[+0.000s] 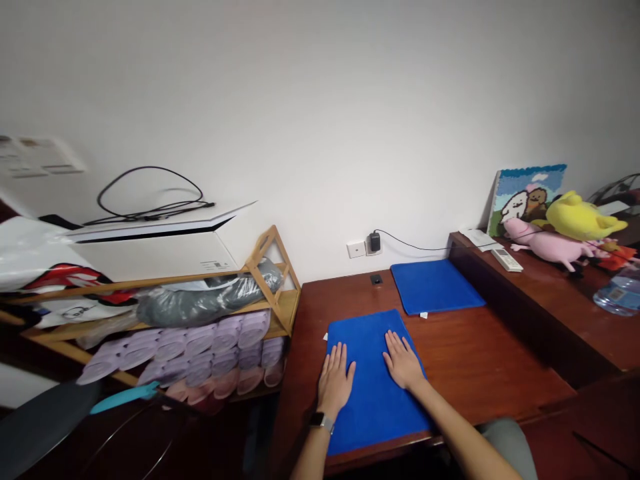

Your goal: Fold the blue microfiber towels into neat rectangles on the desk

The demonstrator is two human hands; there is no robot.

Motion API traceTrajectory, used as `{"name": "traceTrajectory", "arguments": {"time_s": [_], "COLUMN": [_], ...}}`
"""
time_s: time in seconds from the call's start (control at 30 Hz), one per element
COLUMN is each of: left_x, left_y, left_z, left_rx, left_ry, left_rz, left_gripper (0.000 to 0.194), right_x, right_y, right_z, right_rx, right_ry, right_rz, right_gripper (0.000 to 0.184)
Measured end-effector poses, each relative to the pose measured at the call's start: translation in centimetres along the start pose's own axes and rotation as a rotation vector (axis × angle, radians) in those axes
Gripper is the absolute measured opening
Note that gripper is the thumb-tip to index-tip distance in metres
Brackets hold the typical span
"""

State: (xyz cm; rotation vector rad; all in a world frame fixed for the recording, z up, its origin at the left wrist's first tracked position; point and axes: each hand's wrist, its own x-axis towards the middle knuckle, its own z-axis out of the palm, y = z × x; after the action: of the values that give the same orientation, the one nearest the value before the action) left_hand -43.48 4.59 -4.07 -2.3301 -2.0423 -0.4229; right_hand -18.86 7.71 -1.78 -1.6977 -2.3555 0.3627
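A blue cloth (370, 393) lies spread out on the brown wooden desk (465, 360), its near edge close to the desk's front. My left hand (336, 380) rests flat on the cloth's left side, fingers stretched forward, with a watch (321, 421) on the wrist. On the right side of the same cloth my right hand (402, 360) also lies flat, its fingers slightly spread. Neither hand holds anything. A second blue cloth (435, 285) lies flat farther back, near the wall, with a small white tag at its front edge.
Left of the desk stands a wooden rack (285, 310) with purple slippers (220, 337) and a white box (165, 253) on top. A raised ledge at right bears a remote control (507, 260), plush toys (550, 243) and a bottle (617, 293). A black plug (375, 241) sits in the wall socket.
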Motion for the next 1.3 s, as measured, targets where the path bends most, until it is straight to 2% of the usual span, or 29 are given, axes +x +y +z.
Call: {"name": "traceTrajectory", "arguments": {"time_s": [0.1,0.17,0.23,0.3,0.37,0.43,0.5,0.57,0.67,0.77,0.87,0.97,1.03,1.1,1.2,1.23,1.3], "left_x": [0.3,0.4,0.1,-0.9,-2.3,-3.7,-4.9,-5.5,-5.9,-6.3,-7.7,-10.0,-11.0,-10.9,-8.3,-7.2,-5.1], "left_y": [-1.9,-1.6,0.0,2.7,5.2,6.5,6.1,4.4,1.6,0.6,1.8,4.0,5.6,6.8,7.5,7.5,7.1], "left_z": [-1.7,-2.6,-3.2,-3.1,-2.6,-2.0,-1.6,-1.7,-2.6,-3.4,-3.5,-3.0,-3.0,-3.5,-5.1,-5.5,-5.7], "left_rx": [0.009,0.014,0.012,-0.008,-0.035,-0.049,-0.041,-0.021,0.014,0.051,0.089,0.125,0.135,0.11,0.024,-0.001,-0.035], "left_ry": [-0.028,-0.006,0.064,0.111,0.079,0.014,-0.026,-0.036,-0.02,-0.022,-0.047,-0.085,-0.105,-0.077,0.002,0.003,-0.048], "left_rz": [-0.042,-0.063,-0.051,0.041,0.174,0.245,0.209,0.127,0.021,-0.051,-0.097,-0.142,-0.176,-0.157,0.047,0.131,0.248], "left_gripper": [0.062,0.062,0.06,0.06,0.059,0.059,0.059,0.061,0.063,0.063,0.064,0.065,0.062,0.057,0.052,0.051,0.053], "right_x": [1.0,0.9,-0.1,-1.8,-3.6,-5.1,-6.0,-6.3,-5.6,-3.6,-0.9,0.3,-0.5,-2.6,-6.2,-7.0,-7.6], "right_y": [0.6,0.7,0.3,-0.6,-1.6,-2.2,-2.3,-2.0,-1.2,-0.3,0.4,0.4,-0.3,-1.2,-2.2,-2.2,-1.7], "right_z": [-1.6,-2.0,-1.6,-0.5,0.8,1.8,2.3,2.1,1.2,-0.9,-3.6,-4.8,-3.8,-1.3,2.4,3.1,3.1], "right_rx": [-0.007,-0.001,0.015,0.028,0.028,0.018,0.011,0.012,0.024,0.042,0.032,-0.023,-0.045,-0.035,-0.017,-0.018,-0.018], "right_ry": [-0.031,-0.007,0.074,0.148,0.151,0.11,0.086,0.086,0.077,0.007,-0.093,-0.023,0.099,0.179,0.157,0.133,0.092], "right_rz": [0.094,0.163,0.157,0.077,-0.001,-0.033,-0.04,-0.05,-0.092,-0.19,-0.274,-0.165,-0.006,0.132,0.26,0.273,0.256], "right_gripper": [0.067,0.066,0.067,0.066,0.064,0.063,0.063,0.064,0.063,0.063,0.06,0.058,0.06,0.063,0.071,0.073,0.073]}}
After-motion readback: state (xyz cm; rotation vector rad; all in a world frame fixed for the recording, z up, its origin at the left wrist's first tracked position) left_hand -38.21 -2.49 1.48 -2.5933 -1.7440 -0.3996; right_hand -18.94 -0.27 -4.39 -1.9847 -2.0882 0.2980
